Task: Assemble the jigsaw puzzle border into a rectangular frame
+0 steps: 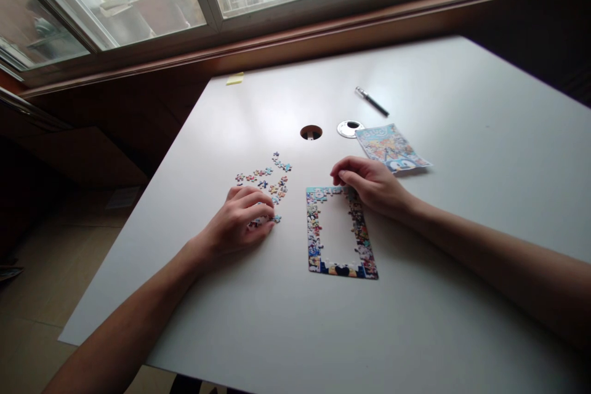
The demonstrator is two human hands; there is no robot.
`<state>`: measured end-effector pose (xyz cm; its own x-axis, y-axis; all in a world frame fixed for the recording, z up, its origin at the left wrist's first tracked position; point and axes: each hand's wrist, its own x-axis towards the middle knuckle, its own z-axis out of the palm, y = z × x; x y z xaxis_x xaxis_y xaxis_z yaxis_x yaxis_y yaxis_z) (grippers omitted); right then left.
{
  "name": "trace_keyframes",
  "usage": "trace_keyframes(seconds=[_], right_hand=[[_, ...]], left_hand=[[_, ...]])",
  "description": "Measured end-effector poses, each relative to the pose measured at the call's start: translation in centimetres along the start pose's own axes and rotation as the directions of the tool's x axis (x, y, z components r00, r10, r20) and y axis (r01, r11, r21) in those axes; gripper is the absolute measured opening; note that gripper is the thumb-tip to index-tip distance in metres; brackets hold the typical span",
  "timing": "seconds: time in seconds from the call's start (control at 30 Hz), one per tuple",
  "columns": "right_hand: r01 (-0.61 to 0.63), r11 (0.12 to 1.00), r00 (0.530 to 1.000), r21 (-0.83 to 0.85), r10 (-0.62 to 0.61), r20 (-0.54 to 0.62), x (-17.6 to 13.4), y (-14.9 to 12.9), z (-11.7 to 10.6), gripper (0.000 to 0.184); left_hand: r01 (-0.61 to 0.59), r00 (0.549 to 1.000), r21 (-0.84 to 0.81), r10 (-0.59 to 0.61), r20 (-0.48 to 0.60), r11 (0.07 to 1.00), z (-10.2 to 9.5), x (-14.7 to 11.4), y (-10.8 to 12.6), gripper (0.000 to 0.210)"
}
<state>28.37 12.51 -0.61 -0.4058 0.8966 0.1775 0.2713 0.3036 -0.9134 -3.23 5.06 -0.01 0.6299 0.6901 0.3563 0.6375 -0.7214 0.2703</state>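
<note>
My left hand (242, 218) hovers over or rests on a spread of loose jigsaw pieces (279, 186), its fingers curved and apart. Some pieces show in the gap between the thumb and fingers; whether it touches one I cannot tell. Right of them lies a joined jigsaw border (314, 240), a multicoloured rectangle with the bare white table showing inside. At its upper right corner is my right hand (364, 180), fingers curled and thumb pressed against them. What it holds, if anything, is hidden. The hand covers part of that corner.
A colourful picture sheet (388, 146) lies beyond my right hand. Farther back are a dark pen (372, 101), a round metal cable cover (349, 128) and an open cable hole (311, 132). A yellow note (235, 79) sits at the white table's (415, 314) far edge, below the windows.
</note>
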Motion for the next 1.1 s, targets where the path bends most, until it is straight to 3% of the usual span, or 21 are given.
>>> trace_keyframes(seconds=[1.1], right_hand=[[0.001, 1.0, 1.0, -0.009, -0.001, 0.004, 0.11, 0.25, 0.14, 0.016]], left_hand=[[-0.023, 0.999, -0.031, 0.024, 0.032, 0.999, -0.26, 0.04, 0.21, 0.011]])
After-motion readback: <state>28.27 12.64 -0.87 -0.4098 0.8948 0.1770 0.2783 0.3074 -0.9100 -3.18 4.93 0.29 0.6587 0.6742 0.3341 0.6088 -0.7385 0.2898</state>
